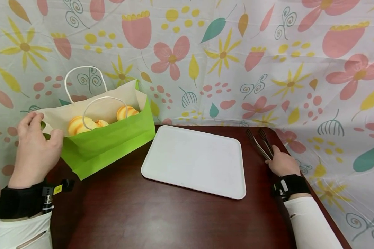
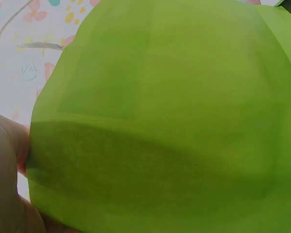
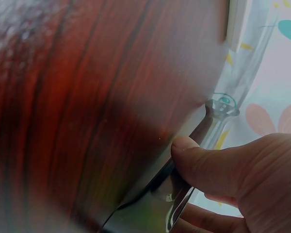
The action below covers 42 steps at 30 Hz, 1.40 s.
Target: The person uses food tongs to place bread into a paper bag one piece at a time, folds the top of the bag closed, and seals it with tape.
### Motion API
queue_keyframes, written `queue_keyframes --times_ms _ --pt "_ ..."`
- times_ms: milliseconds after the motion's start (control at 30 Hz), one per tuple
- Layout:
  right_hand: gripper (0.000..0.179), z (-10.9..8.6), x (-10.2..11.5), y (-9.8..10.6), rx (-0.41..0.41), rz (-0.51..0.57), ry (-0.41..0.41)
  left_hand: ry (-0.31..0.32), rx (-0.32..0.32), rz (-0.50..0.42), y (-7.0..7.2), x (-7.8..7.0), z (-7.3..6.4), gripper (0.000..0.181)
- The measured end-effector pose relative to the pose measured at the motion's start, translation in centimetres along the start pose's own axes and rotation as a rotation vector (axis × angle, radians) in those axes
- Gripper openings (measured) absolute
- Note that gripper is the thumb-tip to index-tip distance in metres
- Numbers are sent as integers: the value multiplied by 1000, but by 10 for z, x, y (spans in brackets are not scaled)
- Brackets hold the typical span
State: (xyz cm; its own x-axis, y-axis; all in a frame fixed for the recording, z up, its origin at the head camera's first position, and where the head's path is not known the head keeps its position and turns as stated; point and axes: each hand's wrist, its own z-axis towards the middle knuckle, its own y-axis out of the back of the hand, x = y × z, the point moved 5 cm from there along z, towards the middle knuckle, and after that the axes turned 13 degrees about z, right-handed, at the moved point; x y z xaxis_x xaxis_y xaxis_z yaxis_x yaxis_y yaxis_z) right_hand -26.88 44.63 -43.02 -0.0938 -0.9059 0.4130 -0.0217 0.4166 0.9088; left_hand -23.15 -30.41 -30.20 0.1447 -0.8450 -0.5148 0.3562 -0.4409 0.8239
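Observation:
On the left of the head view stands a green paper bag (image 1: 112,148) with white twisted handles, its mouth open. Several round, yellow-orange buns (image 1: 78,125) show inside it. My left hand (image 1: 37,152) grips the left side of the bag's rim between thumb and fingers. Green paper (image 2: 160,92) fills most of the left wrist view, with part of that hand (image 2: 5,165) at its edge. At the table's right edge, my right hand (image 1: 283,162) holds metal tongs (image 1: 259,147), their two arms apart and pointing away. Its thumb presses on the tongs (image 3: 160,206) in the right wrist view.
A white rectangular tray (image 1: 196,160) lies at a slant on the dark red-brown table (image 1: 162,221), between the bag and the tongs. Behind the table and along its right side hangs a cloth (image 1: 224,86) printed with flowers and leaves.

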Motion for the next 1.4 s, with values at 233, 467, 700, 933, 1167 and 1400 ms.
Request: queue_keyframes --times_ms 233,467,700,933,1167,1400 --pt "85 -4 -1 -3 1 3 -1 -30 10 -18 0 2 1 79" --pt "88 -1 1 -2 1 6 5 -63 -30 -90 -1 7 7 79" --pt "88 0 6 -4 17 4 -17 -79 4 -85 0 17 24 78" --pt "87 0 9 -4 7 22 -17 -90 16 -154 -4 34 47 76" --pt "88 -2 7 -3 2 40 -6 -85 -38 -201 -10 45 68 73" --pt "89 1 6 -5 -17 41 -4 -81 -60 -240 -12 50 75 70"
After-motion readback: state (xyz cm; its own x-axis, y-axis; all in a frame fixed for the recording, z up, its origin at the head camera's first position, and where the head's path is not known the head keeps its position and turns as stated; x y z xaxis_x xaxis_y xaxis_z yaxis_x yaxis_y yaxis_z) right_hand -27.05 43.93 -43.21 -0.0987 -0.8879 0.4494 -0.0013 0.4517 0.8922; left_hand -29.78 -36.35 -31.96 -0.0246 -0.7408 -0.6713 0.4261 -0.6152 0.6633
